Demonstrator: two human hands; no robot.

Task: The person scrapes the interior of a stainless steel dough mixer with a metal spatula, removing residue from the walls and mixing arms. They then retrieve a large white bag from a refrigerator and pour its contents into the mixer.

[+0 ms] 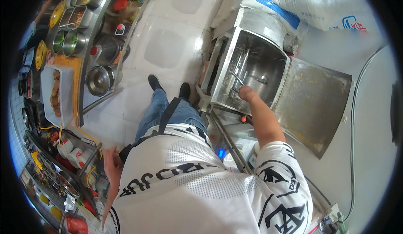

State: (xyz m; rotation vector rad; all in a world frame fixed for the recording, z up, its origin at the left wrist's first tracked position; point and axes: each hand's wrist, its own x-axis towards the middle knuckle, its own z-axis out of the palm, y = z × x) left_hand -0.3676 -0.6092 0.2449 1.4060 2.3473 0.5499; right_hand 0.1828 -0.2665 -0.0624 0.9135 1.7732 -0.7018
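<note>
My right hand (pixel 247 93) reaches into the open stainless-steel tub of a dough mixer (pixel 267 86), its fingers closed round the near end of a thin metal rod (pixel 236 77). Whether that rod is a loose tool or part of the mixer, I cannot tell. Metal mixing bars (pixel 242 60) lie across the tub's left part. The steel lid (pixel 315 101) is swung open to the right. At my left side hangs my left hand (pixel 112 162), beside the hip, with fingers apart and nothing seen in it.
A steel counter on the left carries metal pans (pixel 80 16), bowls (pixel 74 41) and a white plastic tub (pixel 67 92) with brown pieces of food. Large capped bottles (pixel 105 49) stand beneath. White sacks (pixel 315 4) lie beyond the mixer. Another person's arm (pixel 30 34) shows far left.
</note>
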